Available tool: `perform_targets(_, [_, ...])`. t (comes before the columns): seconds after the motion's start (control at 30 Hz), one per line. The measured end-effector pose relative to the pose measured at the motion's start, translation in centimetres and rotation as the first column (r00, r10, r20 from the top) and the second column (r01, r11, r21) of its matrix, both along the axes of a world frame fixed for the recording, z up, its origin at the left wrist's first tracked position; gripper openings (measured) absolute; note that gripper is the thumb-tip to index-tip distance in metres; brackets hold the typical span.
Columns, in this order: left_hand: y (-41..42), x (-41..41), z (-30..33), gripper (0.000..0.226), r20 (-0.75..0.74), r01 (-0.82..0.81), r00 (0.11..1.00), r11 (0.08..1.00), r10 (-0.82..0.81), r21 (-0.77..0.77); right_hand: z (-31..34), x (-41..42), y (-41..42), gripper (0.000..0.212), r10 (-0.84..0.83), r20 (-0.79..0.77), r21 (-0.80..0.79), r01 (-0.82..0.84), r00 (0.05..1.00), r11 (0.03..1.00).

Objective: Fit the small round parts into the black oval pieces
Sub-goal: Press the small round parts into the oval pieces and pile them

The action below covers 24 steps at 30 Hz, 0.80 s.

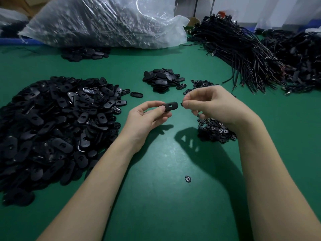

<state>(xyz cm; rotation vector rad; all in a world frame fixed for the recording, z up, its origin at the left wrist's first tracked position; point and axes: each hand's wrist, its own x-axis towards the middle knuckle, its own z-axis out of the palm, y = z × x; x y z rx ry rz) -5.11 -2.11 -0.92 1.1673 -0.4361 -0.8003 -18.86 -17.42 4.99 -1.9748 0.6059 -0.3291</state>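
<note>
My left hand (147, 115) pinches one black oval piece (171, 106) above the green table, its small slot facing up. Just to the right, my right hand (210, 103) holds a small round part (182, 104) between thumb and forefinger, a short gap from the oval's end. A big heap of black oval pieces (52, 122) lies on the left. A smaller pile of ovals (163, 80) sits behind my hands. Small round parts (217, 129) are heaped under my right wrist, and one stray round part (188, 179) lies near the table's middle.
A large clear plastic bag (104, 21) full of dark parts stands at the back. Bundles of black cables (260, 54) fill the back right. A single oval ring (136, 94) lies beside the big heap. The green table (165, 206) stretches between my forearms.
</note>
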Motion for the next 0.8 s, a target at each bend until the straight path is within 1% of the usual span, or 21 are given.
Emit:
perform_targets(0.1, [0.0, 0.0, 0.0, 0.013, 0.000, 0.002, 1.000, 1.000, -0.002, -0.004, -0.2, 1.0, 0.7, 0.004, -0.041, 0.023, 0.042, 0.040, 0.999, 0.998])
perform_targets(0.3, [0.1, 0.2, 0.0, 0.014, -0.016, 0.018, 1.000, 1.000, -0.018, -0.019, -1.2, 1.9, 1.3, 0.005, -0.135, -0.006, 0.076, 0.135, 0.991, 0.988])
perform_targets(0.4, [0.1, 0.2, 0.0, 0.014, -0.033, 0.023, 0.999, 0.999, -0.024, -0.037, -1.4, 2.0, 1.4, 0.005, -0.173, 0.014, 0.124, 0.170, 0.985, 0.978])
perform_targets(0.47, [0.1, 0.3, 0.0, 0.014, -0.063, 0.028, 0.998, 0.999, -0.031, -0.047, -1.5, 2.0, 1.4, 0.003, -0.203, 0.036, 0.184, 0.193, 0.978, 0.964])
perform_targets(0.53, [0.2, 0.4, 0.0, 0.010, -0.081, 0.038, 0.996, 0.998, -0.041, -0.045, -1.6, 2.0, 1.4, 0.002, -0.205, 0.076, 0.291, 0.175, 0.976, 0.941])
perform_targets(0.6, [0.2, 0.6, -0.1, 0.008, -0.077, 0.061, 0.995, 0.997, -0.064, -0.040, -1.6, 2.1, 1.6, 0.006, -0.198, 0.126, 0.405, 0.132, 0.972, 0.905])
perform_targets(0.63, [0.2, 0.6, -0.2, 0.009, -0.068, 0.075, 0.995, 0.996, -0.078, -0.040, -1.6, 2.1, 1.7, 0.008, -0.196, 0.141, 0.435, 0.117, 0.970, 0.893])
perform_targets(0.7, [0.3, 0.6, -0.2, 0.012, -0.049, 0.088, 0.995, 0.995, -0.091, -0.044, -1.7, 2.2, 1.9, 0.008, -0.185, 0.152, 0.437, 0.102, 0.971, 0.894])
perform_targets(0.8, [0.2, 0.6, -0.3, 0.013, -0.033, 0.045, 0.998, 0.998, -0.046, -0.046, -1.7, 2.3, 2.1, 0.007, -0.150, 0.158, 0.381, 0.080, 0.976, 0.921])
